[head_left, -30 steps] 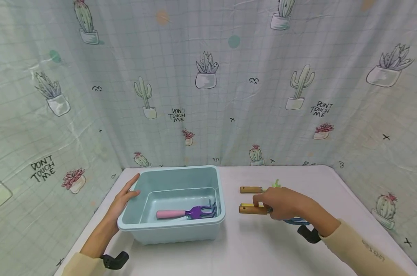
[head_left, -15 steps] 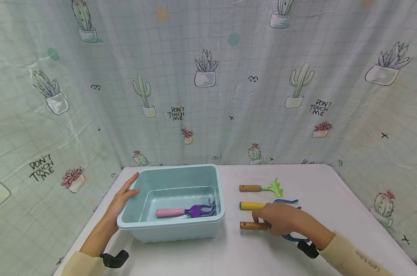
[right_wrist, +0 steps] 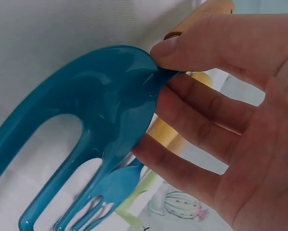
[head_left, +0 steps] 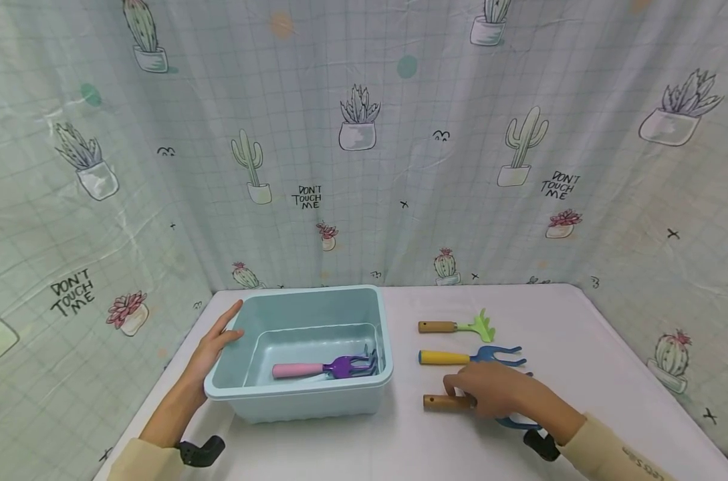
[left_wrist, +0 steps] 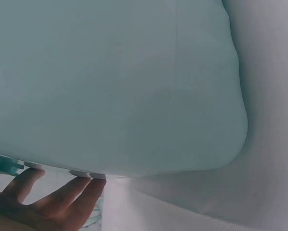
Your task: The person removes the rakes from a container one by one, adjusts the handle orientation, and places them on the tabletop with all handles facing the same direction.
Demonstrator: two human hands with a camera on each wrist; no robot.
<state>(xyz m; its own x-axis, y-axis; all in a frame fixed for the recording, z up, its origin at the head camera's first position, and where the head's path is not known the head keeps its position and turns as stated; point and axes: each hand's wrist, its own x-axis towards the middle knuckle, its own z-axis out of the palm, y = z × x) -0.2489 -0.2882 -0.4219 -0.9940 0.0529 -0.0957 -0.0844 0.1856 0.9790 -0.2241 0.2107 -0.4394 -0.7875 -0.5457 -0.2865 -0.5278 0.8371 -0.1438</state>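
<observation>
Got a pale blue bin (head_left: 303,405) at 7 o'clock in the head view, touching its 9 o'clock side with loose, straight-fingered left hand (head_left: 210,351). Using right hand (head_left: 490,391) to pinch a brown-handled blue fork (right_wrist: 115,91) at 5. Plus yellow-handled fork (head_left: 450,358) around 4:30, green-headed rake (head_left: 452,327) at 4.

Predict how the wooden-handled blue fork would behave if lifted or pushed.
The fork is probably stiff, since its curved prongs look thick. Its glossy head may be slippery where the right hand pinches near it. Its wide head, with spread prongs, should resist rolling.
</observation>
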